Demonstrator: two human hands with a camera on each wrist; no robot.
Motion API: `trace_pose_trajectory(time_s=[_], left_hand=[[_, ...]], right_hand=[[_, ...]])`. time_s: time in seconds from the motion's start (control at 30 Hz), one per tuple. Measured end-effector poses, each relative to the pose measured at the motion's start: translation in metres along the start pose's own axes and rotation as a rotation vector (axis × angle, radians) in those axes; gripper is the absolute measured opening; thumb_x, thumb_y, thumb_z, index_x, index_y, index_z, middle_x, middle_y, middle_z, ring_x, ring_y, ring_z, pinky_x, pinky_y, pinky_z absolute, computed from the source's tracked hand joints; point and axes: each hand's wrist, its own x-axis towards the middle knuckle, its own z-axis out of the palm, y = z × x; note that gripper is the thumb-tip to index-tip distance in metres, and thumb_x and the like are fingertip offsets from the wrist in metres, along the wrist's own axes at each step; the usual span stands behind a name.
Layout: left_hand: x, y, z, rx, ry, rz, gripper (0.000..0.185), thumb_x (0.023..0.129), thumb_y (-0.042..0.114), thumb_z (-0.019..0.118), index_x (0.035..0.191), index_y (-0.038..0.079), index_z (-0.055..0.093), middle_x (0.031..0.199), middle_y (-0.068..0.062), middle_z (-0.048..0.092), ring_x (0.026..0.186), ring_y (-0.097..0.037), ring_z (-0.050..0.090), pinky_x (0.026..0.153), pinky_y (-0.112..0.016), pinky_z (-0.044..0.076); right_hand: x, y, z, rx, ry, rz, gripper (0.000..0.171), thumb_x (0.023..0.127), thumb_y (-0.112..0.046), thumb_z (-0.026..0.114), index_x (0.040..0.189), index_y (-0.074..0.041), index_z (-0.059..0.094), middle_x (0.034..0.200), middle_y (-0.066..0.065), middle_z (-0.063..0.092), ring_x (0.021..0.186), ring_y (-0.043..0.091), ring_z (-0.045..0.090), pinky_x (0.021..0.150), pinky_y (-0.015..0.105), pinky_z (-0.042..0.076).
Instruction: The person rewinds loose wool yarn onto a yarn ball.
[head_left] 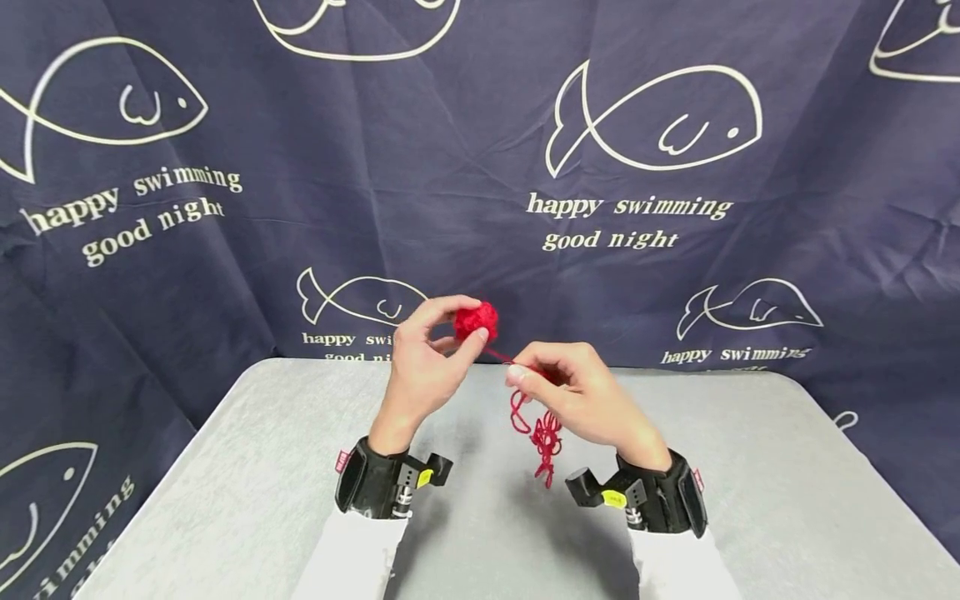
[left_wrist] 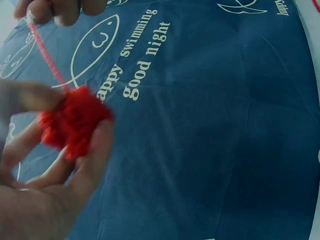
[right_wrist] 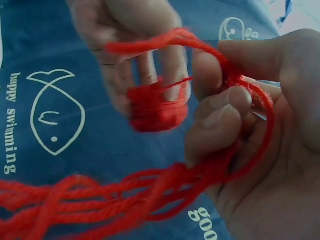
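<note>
A small ball of red yarn (head_left: 477, 322) is gripped between the thumb and fingers of my left hand (head_left: 431, 358), raised over the far part of the table. One strand runs from the ball to my right hand (head_left: 577, 392), which pinches the red yarn (right_wrist: 235, 75) between thumb and fingertips. Below the right hand a tangled bundle of loose yarn (head_left: 547, 437) hangs down. In the left wrist view the strand (left_wrist: 47, 60) stretches taut from the ball up to the other hand. Loops of yarn pass through the right palm in the right wrist view.
The grey table (head_left: 247, 500) lies under both hands. Behind it hangs a dark blue cloth (head_left: 480, 167) with white fish outlines and lettering, reaching the table's far edge. Each wrist wears a black strap (head_left: 375, 479) with a small camera.
</note>
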Motion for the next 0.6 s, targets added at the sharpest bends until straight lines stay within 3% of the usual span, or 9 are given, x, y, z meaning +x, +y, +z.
trace_pose_trajectory(time_s=[0.13, 0.27, 0.47, 0.6], left_hand=[[-0.002, 0.002, -0.001, -0.004, -0.237, -0.091, 0.028, 0.083, -0.004, 0.078, 0.108, 0.008, 0.075, 0.105, -0.004, 0.067, 0.089, -0.019, 0.065, 0.074, -0.033, 0.062], [-0.002, 0.004, -0.002, -0.111, -0.449, -0.145, 0.025, 0.083, -0.005, 0.077, 0.106, 0.005, 0.074, 0.103, -0.006, 0.068, 0.087, -0.023, 0.067, 0.080, -0.037, 0.062], [-0.003, 0.007, -0.006, -0.351, -0.673, -0.119, 0.027, 0.084, -0.012, 0.072, 0.109, -0.003, 0.070, 0.099, -0.014, 0.068, 0.089, -0.028, 0.066, 0.077, -0.047, 0.062], [-0.003, 0.010, -0.006, -0.481, -0.768, -0.131, 0.028, 0.085, -0.013, 0.068, 0.112, -0.009, 0.065, 0.100, -0.015, 0.067, 0.089, -0.025, 0.066, 0.077, -0.052, 0.061]], right_hand=[[-0.003, 0.000, -0.010, 0.047, 0.074, -0.005, 0.015, 0.095, 0.003, 0.065, 0.090, -0.010, 0.072, 0.070, 0.003, 0.056, 0.053, 0.014, 0.045, 0.044, 0.028, 0.038], [-0.007, 0.002, -0.020, 0.045, 0.142, 0.012, 0.013, 0.096, 0.001, 0.065, 0.091, -0.009, 0.072, 0.064, 0.003, 0.049, 0.051, 0.015, 0.042, 0.043, 0.030, 0.037], [-0.006, 0.007, -0.023, -0.001, 0.193, 0.038, 0.010, 0.096, -0.004, 0.069, 0.089, -0.010, 0.072, 0.069, 0.002, 0.054, 0.053, 0.016, 0.045, 0.044, 0.028, 0.037], [-0.005, 0.012, -0.021, -0.002, 0.216, 0.020, 0.011, 0.093, -0.001, 0.071, 0.088, -0.011, 0.072, 0.073, 0.003, 0.060, 0.054, 0.016, 0.047, 0.045, 0.027, 0.038]])
